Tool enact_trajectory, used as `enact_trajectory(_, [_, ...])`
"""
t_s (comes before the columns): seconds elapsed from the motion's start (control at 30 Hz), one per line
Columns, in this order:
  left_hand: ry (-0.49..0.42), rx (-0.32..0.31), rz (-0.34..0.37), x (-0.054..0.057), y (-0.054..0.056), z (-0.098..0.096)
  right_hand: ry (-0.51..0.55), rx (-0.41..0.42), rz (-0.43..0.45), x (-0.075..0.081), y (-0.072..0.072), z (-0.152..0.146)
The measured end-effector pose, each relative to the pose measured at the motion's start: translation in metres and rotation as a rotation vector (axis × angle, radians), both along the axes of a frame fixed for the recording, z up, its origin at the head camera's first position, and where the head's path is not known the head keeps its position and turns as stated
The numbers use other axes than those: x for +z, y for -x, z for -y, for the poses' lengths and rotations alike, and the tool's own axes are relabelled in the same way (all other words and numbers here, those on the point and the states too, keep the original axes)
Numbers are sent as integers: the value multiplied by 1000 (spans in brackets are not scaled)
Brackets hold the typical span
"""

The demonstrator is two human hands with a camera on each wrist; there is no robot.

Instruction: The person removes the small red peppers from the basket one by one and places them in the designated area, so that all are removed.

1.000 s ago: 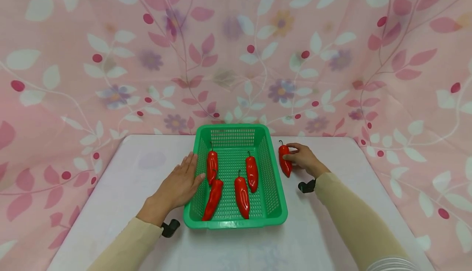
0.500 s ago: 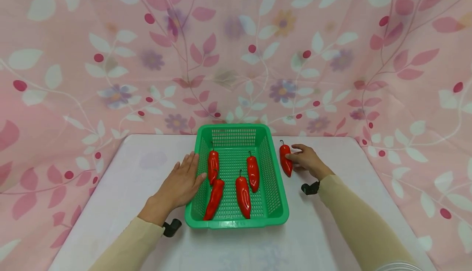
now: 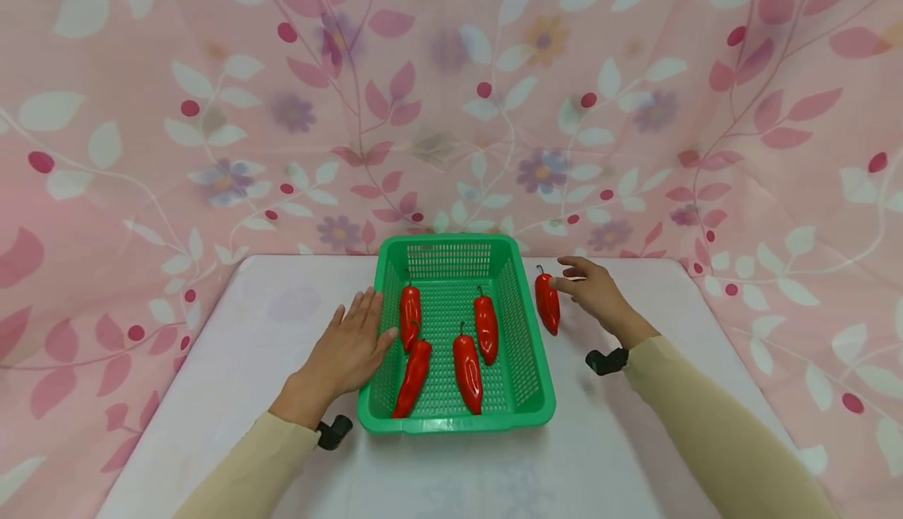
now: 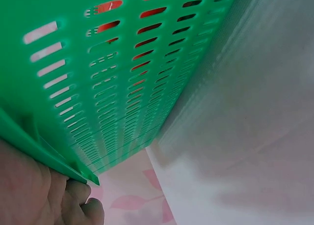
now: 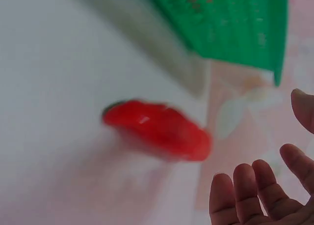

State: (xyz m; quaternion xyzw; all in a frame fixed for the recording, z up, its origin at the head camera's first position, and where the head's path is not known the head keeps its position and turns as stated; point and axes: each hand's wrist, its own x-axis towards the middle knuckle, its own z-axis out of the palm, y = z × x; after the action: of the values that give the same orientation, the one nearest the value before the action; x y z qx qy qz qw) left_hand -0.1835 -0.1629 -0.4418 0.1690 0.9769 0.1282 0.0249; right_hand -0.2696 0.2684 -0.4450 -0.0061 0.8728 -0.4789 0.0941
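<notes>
Red pepper [image 3: 546,305] lay on the white table [image 3: 607,456], just left of the right hand [image 3: 596,293], its upper part close by the thumb; curved stem pointed away from the person, tapered end toward them. Right hand gripped nothing; thumb and fingers were spread, and the right wrist view showed hand and pepper apart, the pepper blurred. Farther left of that hand, beyond the pepper, stood the green basket [image 3: 457,425], its right wall near the pepper but not touching it; four more peppers lay on the perforated floor, the far right pepper [image 3: 485,327] nearest the right hand, then the near right pepper [image 3: 467,374]; the near left pepper [image 3: 412,380] and far left pepper [image 3: 410,315] lay close to the left hand [image 3: 347,344], just inside the wall from it. Left hand rested along the basket's left rim, fingers extended and nearly together, thumb set apart over the edge, pinching nothing; below that hand, in the left wrist view, red showed through the wall's slots. Behind each hand, at the wrist, sat a small black device [image 3: 607,361]; beyond both hands hung pink floral cloth [image 3: 451,111].
</notes>
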Motion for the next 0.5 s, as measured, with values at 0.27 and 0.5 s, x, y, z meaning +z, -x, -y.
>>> enact_trajectory(0.27, [-2,4,-16,0,0,2,74,68,-9,48,-16,64])
enact_trajectory(0.5, [-19,11,6,0,1,-1,169,149,60,55,-26,117])
